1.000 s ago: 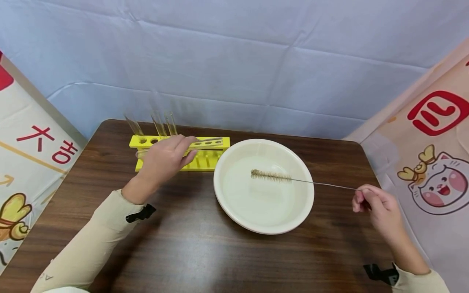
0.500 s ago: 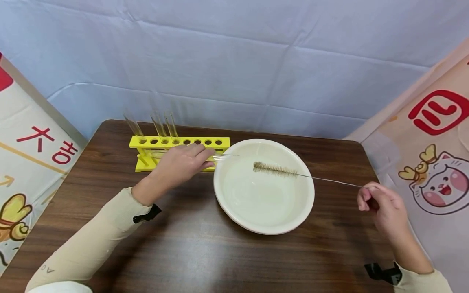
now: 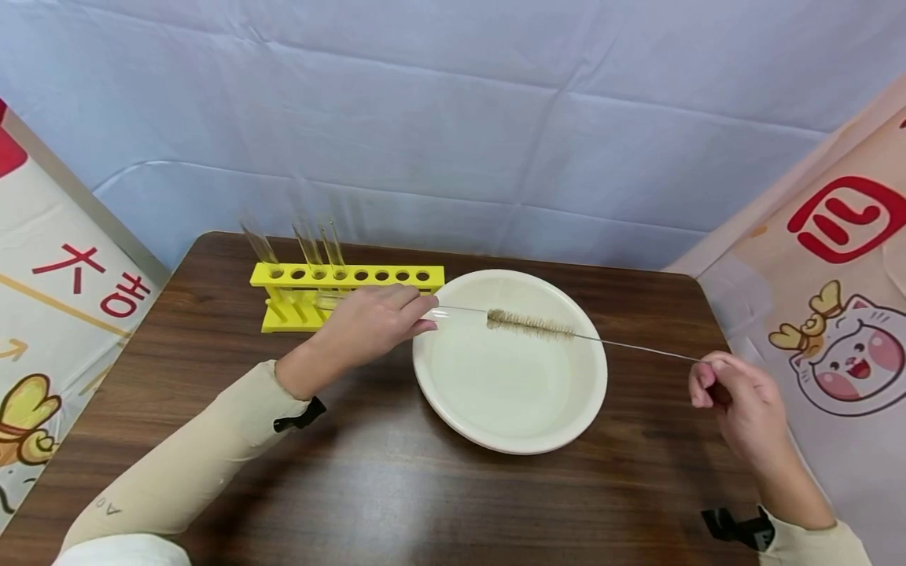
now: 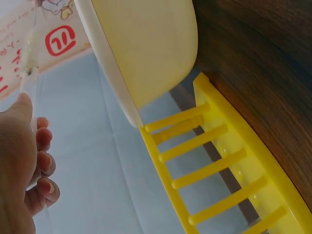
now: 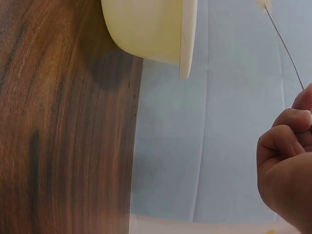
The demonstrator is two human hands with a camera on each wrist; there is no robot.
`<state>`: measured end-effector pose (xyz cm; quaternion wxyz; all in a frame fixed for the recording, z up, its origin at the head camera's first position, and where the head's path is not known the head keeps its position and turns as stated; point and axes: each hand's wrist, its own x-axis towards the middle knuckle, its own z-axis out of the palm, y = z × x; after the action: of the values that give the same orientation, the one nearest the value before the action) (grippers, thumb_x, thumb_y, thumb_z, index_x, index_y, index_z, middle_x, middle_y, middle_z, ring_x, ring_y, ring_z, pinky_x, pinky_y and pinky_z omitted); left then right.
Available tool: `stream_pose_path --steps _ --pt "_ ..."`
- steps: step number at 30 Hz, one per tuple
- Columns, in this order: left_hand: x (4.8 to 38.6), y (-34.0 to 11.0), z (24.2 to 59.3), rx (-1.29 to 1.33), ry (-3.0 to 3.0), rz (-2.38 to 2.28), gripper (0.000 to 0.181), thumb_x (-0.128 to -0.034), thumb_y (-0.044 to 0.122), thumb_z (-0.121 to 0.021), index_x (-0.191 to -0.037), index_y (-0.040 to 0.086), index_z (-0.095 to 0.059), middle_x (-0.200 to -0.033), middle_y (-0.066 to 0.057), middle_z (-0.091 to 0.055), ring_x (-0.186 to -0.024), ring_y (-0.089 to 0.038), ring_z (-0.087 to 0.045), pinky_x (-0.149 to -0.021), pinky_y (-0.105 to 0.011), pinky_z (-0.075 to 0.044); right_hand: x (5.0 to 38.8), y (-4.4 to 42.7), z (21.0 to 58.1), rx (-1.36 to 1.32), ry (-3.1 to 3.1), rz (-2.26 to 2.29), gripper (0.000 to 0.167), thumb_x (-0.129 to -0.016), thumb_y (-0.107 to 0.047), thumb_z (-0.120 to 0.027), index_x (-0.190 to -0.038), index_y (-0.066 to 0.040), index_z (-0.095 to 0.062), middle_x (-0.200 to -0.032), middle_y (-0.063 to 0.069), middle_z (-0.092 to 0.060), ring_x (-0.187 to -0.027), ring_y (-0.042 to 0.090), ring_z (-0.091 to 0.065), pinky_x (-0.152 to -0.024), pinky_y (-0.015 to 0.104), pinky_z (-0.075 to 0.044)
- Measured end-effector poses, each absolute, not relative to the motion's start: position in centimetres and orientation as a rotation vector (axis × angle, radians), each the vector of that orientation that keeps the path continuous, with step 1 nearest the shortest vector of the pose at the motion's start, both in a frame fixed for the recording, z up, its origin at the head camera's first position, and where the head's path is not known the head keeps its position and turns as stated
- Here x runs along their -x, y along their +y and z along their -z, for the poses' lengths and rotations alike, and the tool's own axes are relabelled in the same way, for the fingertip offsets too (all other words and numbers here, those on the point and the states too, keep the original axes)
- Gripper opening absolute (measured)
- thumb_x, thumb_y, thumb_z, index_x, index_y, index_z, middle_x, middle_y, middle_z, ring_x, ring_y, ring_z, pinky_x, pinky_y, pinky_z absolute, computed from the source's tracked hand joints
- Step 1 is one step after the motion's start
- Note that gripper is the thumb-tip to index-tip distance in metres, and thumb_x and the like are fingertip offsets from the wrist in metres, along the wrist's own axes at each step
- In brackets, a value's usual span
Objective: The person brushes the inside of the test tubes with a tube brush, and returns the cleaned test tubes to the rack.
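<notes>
My left hand point(image 3: 382, 321) grips a clear glass test tube point(image 3: 329, 300), held level over the left rim of the white basin point(image 3: 421, 376). Its outline runs right toward the brush tip. With thumb and fingers, my right hand point(image 3: 739, 401) pinches the thin wire handle of a test tube brush point(image 3: 532, 324). The tan bristles hang above the basin, pointing left. In the left wrist view the tube point(image 4: 30, 90) meets the bristle tip point(image 4: 30, 68); whether the tip is inside the mouth, I cannot tell. The right wrist view shows curled fingers point(image 5: 285, 139) at the wire.
Behind my left hand stands a yellow test tube rack point(image 3: 347, 275) with pegs, holding several glass tubes point(image 3: 331, 240) at its left end. The basin appears to contain clear water. Brown wooden tabletop point(image 3: 396, 503) lies in front. A pale cloth point(image 3: 425, 118) hangs behind the table.
My left hand has moved right with the test tube, from over the rack to the basin's rim, and the tube has come up to the brush tip. My right hand has shifted only slightly.
</notes>
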<state>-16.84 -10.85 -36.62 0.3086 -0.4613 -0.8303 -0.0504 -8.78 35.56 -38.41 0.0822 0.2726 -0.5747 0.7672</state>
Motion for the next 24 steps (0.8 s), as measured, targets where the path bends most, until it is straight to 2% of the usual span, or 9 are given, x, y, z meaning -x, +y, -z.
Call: stream_pose_path --steps 6,12,18,24 --pt "16.7 -10.2 37.0 1.217 -2.197 0.120 0.033 -0.1015 0.036 -0.064 -0.114 0.005 -0.067 -0.089 -0.007 -0.067 -0.075 -0.020 -0.066 -0.057 -0.033 -0.055 8.7 35.7 38.4 -0.801 -1.778 -2.277 0.040 -0.101 0.018 -0.012 -0.081 0.014 -0.046 -0.070 0.012 -0.052 -0.059 0.021 -0.042 -0.051 0.032 -0.024" --pt "16.4 -10.0 37.0 1.216 -2.208 0.106 0.034 -0.0993 0.037 -0.068 -0.114 0.006 -0.068 -0.091 -0.006 -0.069 -0.079 -0.019 -0.069 -0.057 -0.032 -0.056 8.5 35.5 37.8 -0.735 -1.986 -2.134 0.036 -0.104 0.013 -0.019 -0.082 0.010 -0.047 -0.070 0.009 -0.054 -0.060 0.020 -0.044 -0.051 0.031 -0.029" --pt "16.4 -9.8 37.2 1.220 -2.208 0.091 0.032 -0.0976 0.035 -0.070 -0.113 0.007 -0.069 -0.088 -0.005 -0.066 -0.073 -0.017 -0.065 -0.050 -0.030 -0.051 8.9 34.5 37.6 -0.749 -2.125 -2.027 0.034 -0.104 0.014 -0.024 -0.083 0.009 -0.050 -0.070 0.007 -0.056 -0.060 0.017 -0.049 -0.049 0.029 -0.035" --pt "16.6 -9.4 37.4 1.218 -2.215 0.087 0.030 -0.0963 0.033 -0.072 -0.112 0.007 -0.068 -0.086 -0.005 -0.065 -0.072 -0.018 -0.065 -0.047 -0.029 -0.049 9.6 33.5 37.7 -0.749 -2.184 -1.938 0.034 -0.104 0.014 -0.028 -0.081 0.008 -0.052 -0.069 0.007 -0.056 -0.058 0.015 -0.048 -0.048 0.029 -0.032"
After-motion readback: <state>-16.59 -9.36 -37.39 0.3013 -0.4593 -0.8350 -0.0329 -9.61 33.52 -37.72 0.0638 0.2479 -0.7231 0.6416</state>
